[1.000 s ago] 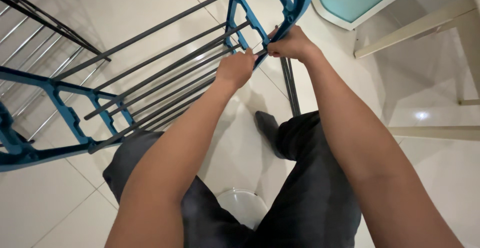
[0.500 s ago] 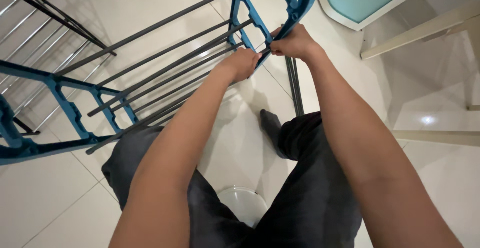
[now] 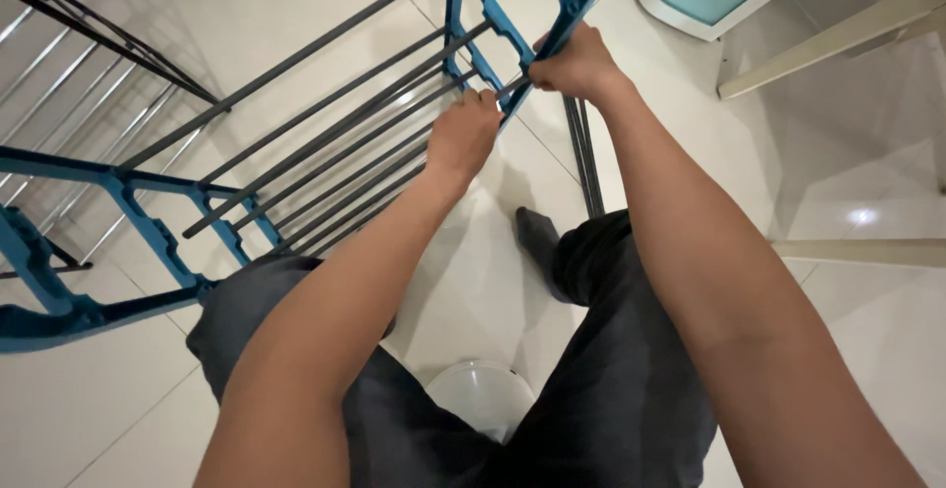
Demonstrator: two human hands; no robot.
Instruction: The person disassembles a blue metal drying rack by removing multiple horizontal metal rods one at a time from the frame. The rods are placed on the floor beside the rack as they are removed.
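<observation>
The folding drying rack of blue plastic side frames and thin grey metal rods (image 3: 325, 143) stands over the white tiled floor (image 3: 246, 15), in front of the person's knees. It looks light and stiff but springy; the frames give the firmest hold. The left hand (image 3: 463, 138) is curled onto a rod end at the frame, and the right hand (image 3: 576, 64) is clamped on the blue frame's edge.

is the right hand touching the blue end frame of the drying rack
Touching. The head view shows the right hand with fingers curled around the edge of the blue end frame of the drying rack; no gap shows between them.
</observation>
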